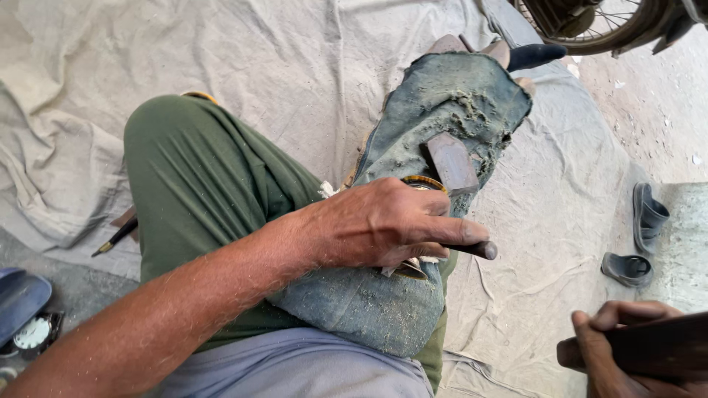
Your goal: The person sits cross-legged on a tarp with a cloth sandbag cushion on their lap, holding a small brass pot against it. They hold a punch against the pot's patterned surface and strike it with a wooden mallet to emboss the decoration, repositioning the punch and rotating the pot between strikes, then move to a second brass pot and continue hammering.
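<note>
Wooden block (451, 162) lies just beyond left hand (383, 221), fingers (450, 230) curled shut on a hidden piece.

Single head-worn view, no second view to share with. It looks steeply down and slightly forward over the person's own lap, close range: the left forearm and left hand (391, 221) fill the centre, the raised knee (192, 169) sits just below the lens. The right hand (616, 346) is cut by the lower right corner. The cloth-covered floor (295, 59) fills the top; a wheel (590, 22) clips the upper right edge.
</note>
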